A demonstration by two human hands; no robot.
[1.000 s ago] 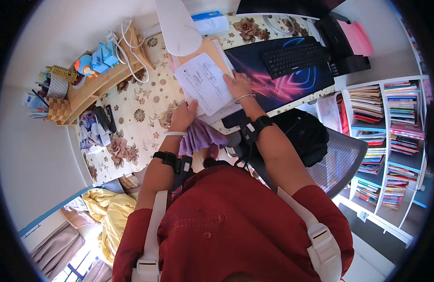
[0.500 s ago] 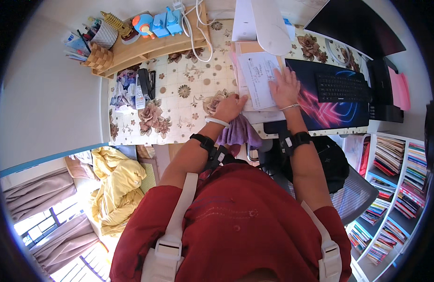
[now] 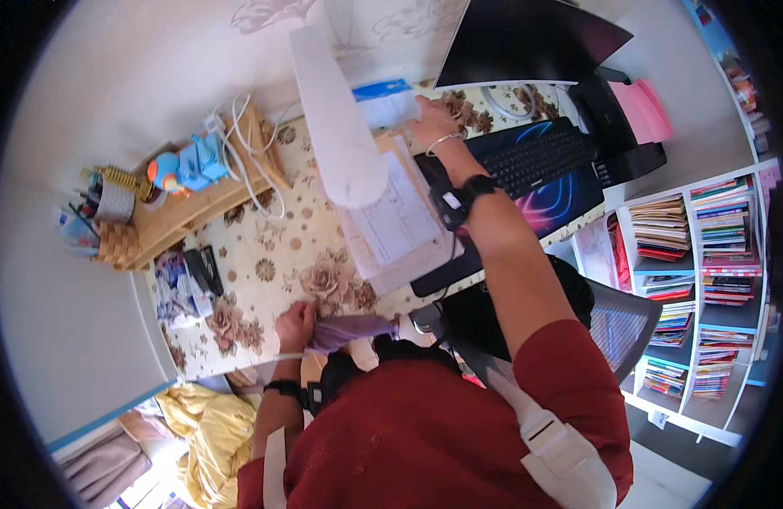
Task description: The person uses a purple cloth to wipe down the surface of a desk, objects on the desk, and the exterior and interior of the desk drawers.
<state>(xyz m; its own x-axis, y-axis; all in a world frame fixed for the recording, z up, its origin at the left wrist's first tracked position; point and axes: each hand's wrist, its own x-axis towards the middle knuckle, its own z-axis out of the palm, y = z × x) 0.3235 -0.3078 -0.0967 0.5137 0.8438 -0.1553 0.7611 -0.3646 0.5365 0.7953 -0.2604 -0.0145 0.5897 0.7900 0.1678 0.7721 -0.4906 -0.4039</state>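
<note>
The fingers of the right hand (image 3: 436,125) had left the papers (image 3: 397,219), untouched mid-frame on the counter (image 3: 277,246), for the white-and-blue packet (image 3: 388,107), upper middle; grip unclear. The left hand's (image 3: 296,326) fingers gripped the purple cloth (image 3: 351,332), lower middle.

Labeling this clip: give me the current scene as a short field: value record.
left grip: at desk edge beside purple cloth; hold unclear
right grip: at right side of white-and-blue packet; contact unclear
papers: stacked on floral tabletop, partly hidden by white panel
keyboard: on dark patterned mat, right of papers
monitor: behind keyboard, screen dark
</note>
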